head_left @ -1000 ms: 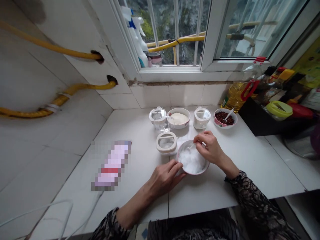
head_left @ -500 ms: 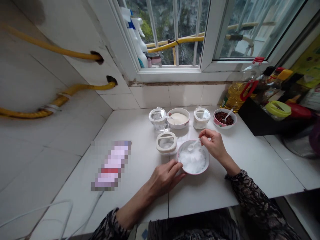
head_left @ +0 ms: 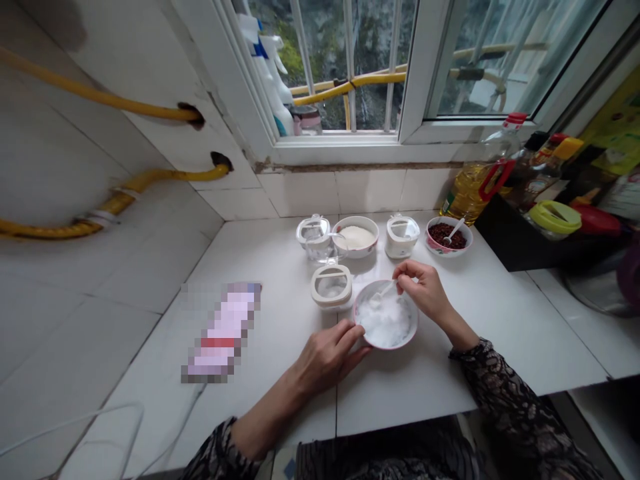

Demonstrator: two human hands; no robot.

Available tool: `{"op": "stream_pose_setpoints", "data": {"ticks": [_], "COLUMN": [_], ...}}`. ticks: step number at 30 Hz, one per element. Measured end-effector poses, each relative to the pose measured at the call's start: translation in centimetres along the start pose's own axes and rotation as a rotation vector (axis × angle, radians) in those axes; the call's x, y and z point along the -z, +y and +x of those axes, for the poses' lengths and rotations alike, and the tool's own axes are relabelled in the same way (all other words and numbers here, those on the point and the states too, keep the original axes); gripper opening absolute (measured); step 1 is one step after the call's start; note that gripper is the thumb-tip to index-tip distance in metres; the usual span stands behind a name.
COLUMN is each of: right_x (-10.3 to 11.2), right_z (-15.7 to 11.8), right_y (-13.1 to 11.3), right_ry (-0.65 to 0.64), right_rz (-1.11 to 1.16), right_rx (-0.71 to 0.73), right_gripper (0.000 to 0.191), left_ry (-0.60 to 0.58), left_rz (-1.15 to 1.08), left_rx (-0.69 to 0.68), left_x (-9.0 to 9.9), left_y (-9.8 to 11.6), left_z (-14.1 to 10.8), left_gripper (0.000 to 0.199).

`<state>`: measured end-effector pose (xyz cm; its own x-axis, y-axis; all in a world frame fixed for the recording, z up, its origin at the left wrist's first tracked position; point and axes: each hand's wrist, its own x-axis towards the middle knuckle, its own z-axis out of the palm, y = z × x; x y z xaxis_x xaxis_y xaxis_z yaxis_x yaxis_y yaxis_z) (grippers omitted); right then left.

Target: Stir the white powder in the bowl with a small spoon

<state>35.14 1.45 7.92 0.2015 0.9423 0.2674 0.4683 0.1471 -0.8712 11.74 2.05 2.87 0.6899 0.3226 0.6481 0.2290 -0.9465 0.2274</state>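
A pink-rimmed bowl (head_left: 364, 333) full of white grains sits on the white counter in front of me. My right hand (head_left: 424, 292) pinches a small white spoon (head_left: 381, 294) whose tip dips into the grains at the bowl's far side. My left hand (head_left: 327, 355) rests on the counter with its fingertips against the bowl's near left rim. A small round seasoning jar (head_left: 331, 286) with a white lid stands just left of the bowl.
At the back stand a clear jar (head_left: 315, 235), a bowl of pale powder (head_left: 357, 237), a white jar (head_left: 402, 235) and a bowl of red beans (head_left: 449, 235). An oil bottle (head_left: 477, 179) and a black tray of sauce bottles (head_left: 530, 243) are right. A blurred packet (head_left: 224, 331) lies left.
My right hand first lifted the spoon toward the bowl's far rim, then lowered it slightly into the grains. The left hand and bowl stayed put.
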Motion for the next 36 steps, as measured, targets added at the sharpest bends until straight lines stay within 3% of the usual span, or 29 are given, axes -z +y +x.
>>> {"op": "stream_pose_setpoints", "data": {"ticks": [6, 16, 19, 22, 28, 30, 36], "right_x": [0.4, 0.3, -0.5, -1.8, -2.9, -2.5, 0.4], "right_z": [0.6, 0.8, 0.4, -0.5, -1.4, -1.3, -0.9], "right_y": [0.1, 0.2, -0.4, -1.4, -2.5, -2.6, -2.1], "right_ry": [0.007, 0.038, 0.054, 0.069, -0.044, -0.038, 0.149], "right_rz": [0.342, 0.463, 0.464, 0.373, -0.159, -0.188, -0.198], "right_rx": [-0.236, -0.307, -0.216, -0.026, 0.553, 0.579, 0.372], "right_gripper": [0.010, 0.009, 0.012, 0.013, 0.019, 0.021, 0.014], "left_ry": [0.006, 0.012, 0.011, 0.009, 0.022, 0.027, 0.007], "left_rz": [0.020, 0.027, 0.024, 0.025, 0.041, 0.039, 0.019], "left_rx": [-0.010, -0.013, -0.006, -0.003, -0.008, -0.016, -0.008], "left_x": [0.0, -0.1, -0.3, -0.4, -0.3, -0.3, -0.3], "left_y": [0.0, 0.0, -0.1, -0.1, -0.1, -0.1, -0.1], "left_z": [0.1, 0.0, -0.1, -0.2, 0.0, 0.0, -0.1], "left_gripper": [0.016, 0.016, 0.016, 0.017, 0.018, 0.017, 0.016]}}
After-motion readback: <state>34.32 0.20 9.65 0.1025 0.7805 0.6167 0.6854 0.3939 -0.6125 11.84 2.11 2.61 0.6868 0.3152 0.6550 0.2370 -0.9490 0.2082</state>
